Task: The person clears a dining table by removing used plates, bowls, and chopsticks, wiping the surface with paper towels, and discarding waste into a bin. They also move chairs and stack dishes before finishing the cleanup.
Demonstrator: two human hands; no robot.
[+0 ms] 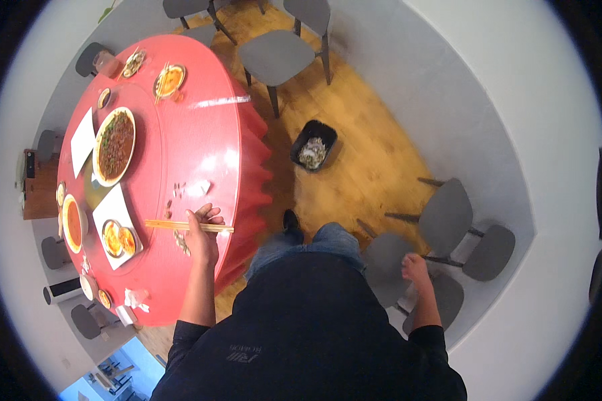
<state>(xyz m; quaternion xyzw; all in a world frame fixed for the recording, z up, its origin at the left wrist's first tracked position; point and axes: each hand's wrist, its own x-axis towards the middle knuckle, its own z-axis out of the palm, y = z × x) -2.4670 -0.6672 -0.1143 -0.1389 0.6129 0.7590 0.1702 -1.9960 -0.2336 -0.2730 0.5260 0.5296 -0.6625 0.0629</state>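
Observation:
My left hand (pixel 202 243), palm up over the red-covered round table (pixel 200 145), grips a bundle of wooden chopsticks (pixel 168 224) under its thumb. Beneath and beside this hand lie food scraps (pixel 181 241) and a crumpled white tissue (pixel 200 187). Small dark bits (pixel 168 209) are scattered just beyond the fingers. On my other side, my right hand (pixel 415 267) hangs over the grey chairs with its fingers curled in; nothing shows in it.
Farther in stand a large bowl of dark food (pixel 115 145), an orange soup bowl (pixel 73 223) and a plate with chopsticks (pixel 169 81). A black waste bin (pixel 313 145) holding refuse sits on the wood floor. Grey chairs (pixel 276 57) stand ahead, and another chair (pixel 446 215) is at right.

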